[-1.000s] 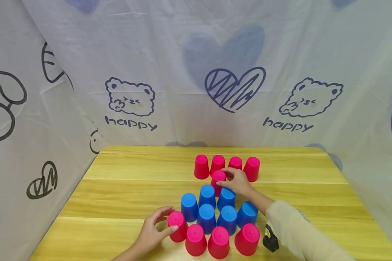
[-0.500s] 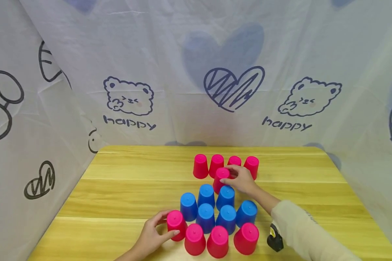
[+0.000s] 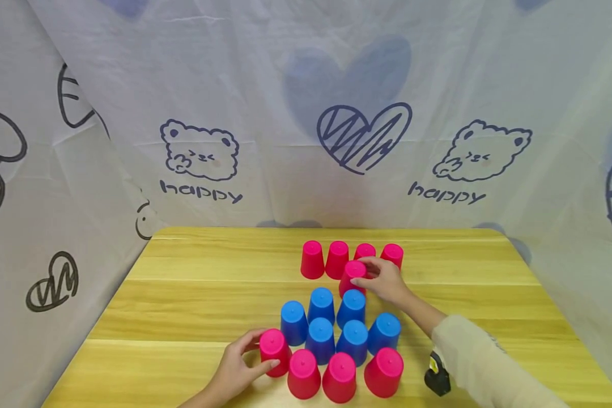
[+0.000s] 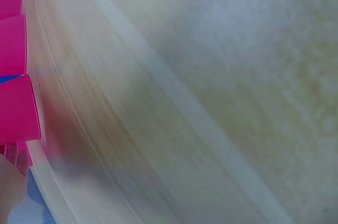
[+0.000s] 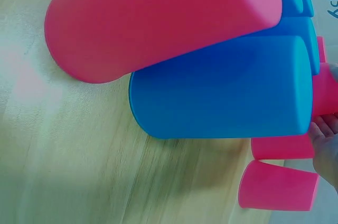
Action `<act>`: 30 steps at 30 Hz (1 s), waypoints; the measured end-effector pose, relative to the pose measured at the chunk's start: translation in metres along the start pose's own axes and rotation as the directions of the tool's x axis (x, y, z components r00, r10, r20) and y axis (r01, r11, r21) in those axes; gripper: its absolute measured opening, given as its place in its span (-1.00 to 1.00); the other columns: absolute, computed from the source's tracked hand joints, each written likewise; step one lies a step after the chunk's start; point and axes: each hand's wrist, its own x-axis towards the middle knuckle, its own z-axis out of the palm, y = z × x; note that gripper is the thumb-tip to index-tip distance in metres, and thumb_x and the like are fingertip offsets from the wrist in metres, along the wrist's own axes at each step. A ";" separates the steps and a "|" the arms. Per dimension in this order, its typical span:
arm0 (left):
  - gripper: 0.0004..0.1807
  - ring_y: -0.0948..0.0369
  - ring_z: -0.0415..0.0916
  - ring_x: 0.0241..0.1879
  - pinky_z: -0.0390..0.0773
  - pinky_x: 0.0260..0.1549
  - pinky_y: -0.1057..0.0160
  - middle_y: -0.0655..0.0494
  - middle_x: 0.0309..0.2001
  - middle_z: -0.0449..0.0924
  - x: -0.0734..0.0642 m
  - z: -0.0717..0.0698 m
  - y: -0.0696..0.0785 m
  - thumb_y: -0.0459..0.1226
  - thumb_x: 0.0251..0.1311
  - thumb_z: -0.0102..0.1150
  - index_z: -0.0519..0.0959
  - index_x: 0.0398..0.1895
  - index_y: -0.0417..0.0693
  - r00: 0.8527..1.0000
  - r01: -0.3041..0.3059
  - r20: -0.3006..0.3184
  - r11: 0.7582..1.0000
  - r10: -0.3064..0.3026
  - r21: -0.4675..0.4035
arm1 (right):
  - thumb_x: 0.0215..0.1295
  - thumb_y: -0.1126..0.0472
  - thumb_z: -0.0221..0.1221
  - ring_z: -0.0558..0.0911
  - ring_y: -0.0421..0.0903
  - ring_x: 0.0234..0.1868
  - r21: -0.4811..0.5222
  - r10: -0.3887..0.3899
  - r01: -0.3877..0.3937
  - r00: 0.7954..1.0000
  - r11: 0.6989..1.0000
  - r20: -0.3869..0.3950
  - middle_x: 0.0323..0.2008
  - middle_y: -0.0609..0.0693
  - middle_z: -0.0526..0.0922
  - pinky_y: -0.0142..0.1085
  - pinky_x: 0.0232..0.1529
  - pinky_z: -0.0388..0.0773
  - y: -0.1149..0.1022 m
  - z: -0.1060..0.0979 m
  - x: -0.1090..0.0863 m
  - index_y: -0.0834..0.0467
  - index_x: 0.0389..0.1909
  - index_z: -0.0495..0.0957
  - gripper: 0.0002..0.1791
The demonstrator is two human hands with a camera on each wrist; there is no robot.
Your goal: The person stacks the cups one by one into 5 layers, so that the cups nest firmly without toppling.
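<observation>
On the head camera I log the right hand (image 3: 385, 279) pinching one pink cup (image 3: 351, 274) between the blue cups (image 3: 320, 341) and the back pink row (image 3: 313, 260); the left hand (image 3: 237, 365) grips the leftmost front pink cup (image 3: 273, 350).

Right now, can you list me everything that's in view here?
table: 1, yellow wood, lower half
blue cups: 6, blue, mid-table cluster
front cups: 4, pink, nearest the person
back cups: 4, pink, table's far side
lone cup: 1, pink, behind the blue cups
unidentified object: 1, black and yellow, right of front cups
cloth: count unclear, whitish with drawings, behind and beside table
sleeve: 1, beige, right arm
left grip: 1, bare, around leftmost front cup
right grip: 1, bare, on lone cup
</observation>
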 end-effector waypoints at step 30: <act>-0.55 0.46 0.52 -0.29 0.60 -0.24 0.34 0.12 -0.23 0.67 0.004 -0.013 0.002 -0.33 -0.19 0.45 0.57 -0.12 -0.12 0.988 0.102 -0.113 0.995 -0.101 -0.003 | 0.12 0.20 0.29 0.58 0.15 -0.03 -0.037 0.046 -0.048 0.997 0.998 -0.065 -0.01 0.31 0.55 -0.21 -0.07 0.61 0.020 -0.038 -0.017 0.37 0.10 0.42 -0.45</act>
